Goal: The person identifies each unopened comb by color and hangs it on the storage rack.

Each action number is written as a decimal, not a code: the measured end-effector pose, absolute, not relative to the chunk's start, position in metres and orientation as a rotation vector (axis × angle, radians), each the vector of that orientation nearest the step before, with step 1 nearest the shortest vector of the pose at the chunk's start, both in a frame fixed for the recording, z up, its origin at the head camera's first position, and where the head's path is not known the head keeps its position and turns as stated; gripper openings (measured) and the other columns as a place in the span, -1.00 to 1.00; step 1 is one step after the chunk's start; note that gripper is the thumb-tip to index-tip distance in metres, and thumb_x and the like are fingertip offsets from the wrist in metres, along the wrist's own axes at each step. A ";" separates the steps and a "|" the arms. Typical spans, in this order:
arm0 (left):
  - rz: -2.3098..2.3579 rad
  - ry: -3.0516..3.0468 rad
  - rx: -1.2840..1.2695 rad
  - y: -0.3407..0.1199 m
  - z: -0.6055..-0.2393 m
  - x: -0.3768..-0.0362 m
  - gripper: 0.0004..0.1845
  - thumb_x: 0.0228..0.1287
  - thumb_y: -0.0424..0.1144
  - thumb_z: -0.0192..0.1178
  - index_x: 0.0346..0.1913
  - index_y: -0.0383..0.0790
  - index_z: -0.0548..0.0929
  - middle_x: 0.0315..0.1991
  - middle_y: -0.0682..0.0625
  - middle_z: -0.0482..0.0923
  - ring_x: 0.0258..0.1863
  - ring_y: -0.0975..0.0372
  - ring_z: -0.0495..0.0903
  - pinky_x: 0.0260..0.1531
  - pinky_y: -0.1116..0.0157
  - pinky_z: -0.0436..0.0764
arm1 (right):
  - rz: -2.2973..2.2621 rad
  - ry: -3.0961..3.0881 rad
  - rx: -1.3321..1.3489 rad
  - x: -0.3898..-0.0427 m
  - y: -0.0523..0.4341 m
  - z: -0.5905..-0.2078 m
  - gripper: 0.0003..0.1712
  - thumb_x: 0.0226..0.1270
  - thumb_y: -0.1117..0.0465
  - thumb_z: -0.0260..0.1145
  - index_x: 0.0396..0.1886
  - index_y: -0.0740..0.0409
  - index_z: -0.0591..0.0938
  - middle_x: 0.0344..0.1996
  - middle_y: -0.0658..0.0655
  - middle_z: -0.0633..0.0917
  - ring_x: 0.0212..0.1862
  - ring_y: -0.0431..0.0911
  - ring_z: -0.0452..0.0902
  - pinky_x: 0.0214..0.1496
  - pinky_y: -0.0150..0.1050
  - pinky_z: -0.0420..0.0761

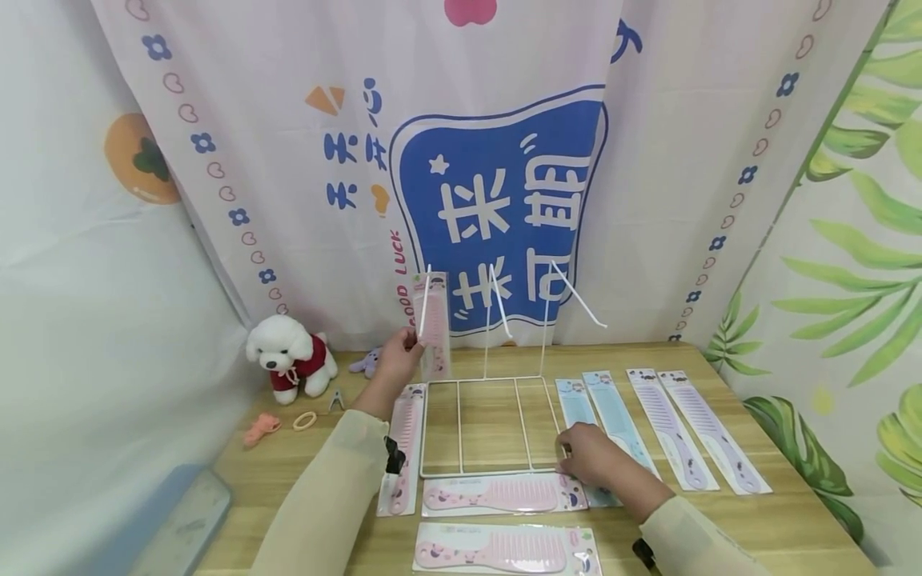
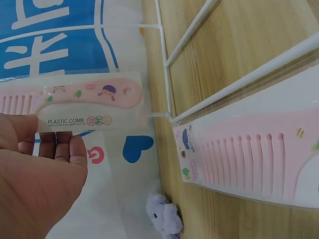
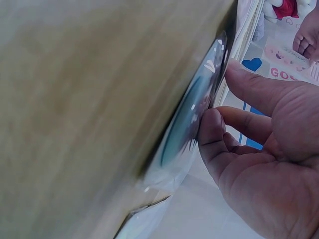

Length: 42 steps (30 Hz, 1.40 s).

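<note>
Clock centred on the rack, twelve at the far side, head view. Wood-grain table (image 1: pixel 778 520) beneath.

Far left, nine o'clock: small coral-coloured item (image 1: pixel 262 430). Between nine and ten: white plush dog (image 1: pixel 291 356) in a red garment. Back at nine: tan ring (image 1: pixel 305 421), grey clip (image 1: pixel 336 400) near it. Close to ten: small purple plush (image 1: pixel 367 362), partly behind the arm.

Left hand (image 1: pixel 399 360), toward ten: narrow, thumb and fingers pinching the edge of an upright pink comb (image 1: pixel 435 328) in clear packaging, at eleven. Handle end down, printed "PLASTIC COMB". Left hook's rod crosses in front of it; cannot tell whether it passes through the package.

Between eight and nine: flat pink comb (image 1: pixel 403 448), packaged, alongside the rack.

Centre: white wire rack (image 1: pixel 459 426), three arms jutting from the top.

Six o'clock: near-rack pink comb (image 1: pixel 504 494), just beside the front bar; outer pink comb (image 1: pixel 507 550) below it.

Right hand (image 1: pixel 587 454), between three and four: fingers bent, thumb and forefinger close together at the rack's front corner and packages; cannot tell what, if anything, they grip.

Three o'clock, outward: inner blue comb (image 1: pixel 576 400), partly under that hand; outer blue comb (image 1: pixel 619 424); two purple combs (image 1: pixel 672 430), all packaged, lying flat.
</note>
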State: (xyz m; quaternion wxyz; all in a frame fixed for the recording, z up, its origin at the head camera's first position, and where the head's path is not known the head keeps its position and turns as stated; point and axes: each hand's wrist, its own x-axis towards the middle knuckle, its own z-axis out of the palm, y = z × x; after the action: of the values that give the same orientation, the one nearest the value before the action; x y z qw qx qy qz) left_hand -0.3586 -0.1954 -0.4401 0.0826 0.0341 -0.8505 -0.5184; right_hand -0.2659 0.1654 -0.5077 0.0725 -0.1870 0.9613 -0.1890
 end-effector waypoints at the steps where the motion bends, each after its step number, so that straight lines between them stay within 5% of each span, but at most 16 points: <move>1: -1.549 -2.534 0.104 -0.196 -0.440 -0.358 -0.70 0.67 -0.28 0.14 0.28 -0.37 0.57 0.28 -0.35 0.62 0.31 -0.14 0.58 0.42 -0.10 0.58 | -0.568 2.888 -0.564 -0.266 0.165 -0.507 -0.61 0.37 0.24 0.59 -0.53 0.06 0.53 -0.53 0.02 0.50 -0.40 -0.09 0.39 -0.36 -0.20 0.39; 15: -1.257 -2.795 0.144 -0.234 -0.474 -0.322 -0.59 0.56 -0.29 0.22 0.31 -0.47 0.58 0.22 -0.38 0.63 0.27 -0.21 0.61 0.36 -0.15 0.61 | -0.573 2.888 -0.573 -0.267 0.158 -0.507 -0.66 0.33 0.26 0.60 -0.49 0.08 0.58 -0.49 0.02 0.53 -0.36 -0.08 0.42 -0.29 -0.13 0.48; 27: -0.705 -3.107 0.256 -0.217 -0.505 -0.274 -0.08 0.31 -0.11 0.54 0.42 -0.76 0.35 0.26 -0.59 0.49 0.27 -0.35 0.56 0.40 -0.21 0.58 | -0.577 2.887 -0.539 -0.266 0.162 -0.507 -0.60 0.34 0.27 0.60 -0.54 0.08 0.52 -0.55 0.03 0.47 -0.41 -0.09 0.38 -0.35 -0.21 0.38; 35: -0.522 -3.164 0.262 -0.228 -0.502 -0.263 -0.22 0.17 -0.22 0.60 0.21 -0.77 0.47 0.00 -0.50 0.62 0.08 -0.28 0.65 0.27 -0.17 0.66 | -0.580 2.870 -0.531 -0.266 0.162 -0.508 -0.62 0.34 0.28 0.59 -0.52 0.08 0.53 -0.53 0.03 0.50 -0.39 -0.08 0.40 -0.34 -0.20 0.41; 42: -0.496 -3.200 0.296 -0.247 -0.497 -0.262 -0.63 0.19 -0.26 0.59 -0.16 -0.52 0.72 -0.13 -0.32 0.73 -0.23 -0.03 0.67 -0.03 -0.06 0.77 | -0.595 2.875 -0.539 -0.266 0.163 -0.508 -0.61 0.33 0.28 0.60 -0.53 0.09 0.52 -0.54 0.03 0.49 -0.41 -0.09 0.39 -0.36 -0.21 0.38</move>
State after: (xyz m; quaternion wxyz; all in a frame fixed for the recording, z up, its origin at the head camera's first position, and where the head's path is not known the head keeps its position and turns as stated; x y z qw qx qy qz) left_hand -0.2616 -0.2473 -0.4973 -0.0551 0.0908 -0.9826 -0.1522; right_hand -0.2661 0.1627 -0.5083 0.0782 -0.1798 0.9602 -0.1988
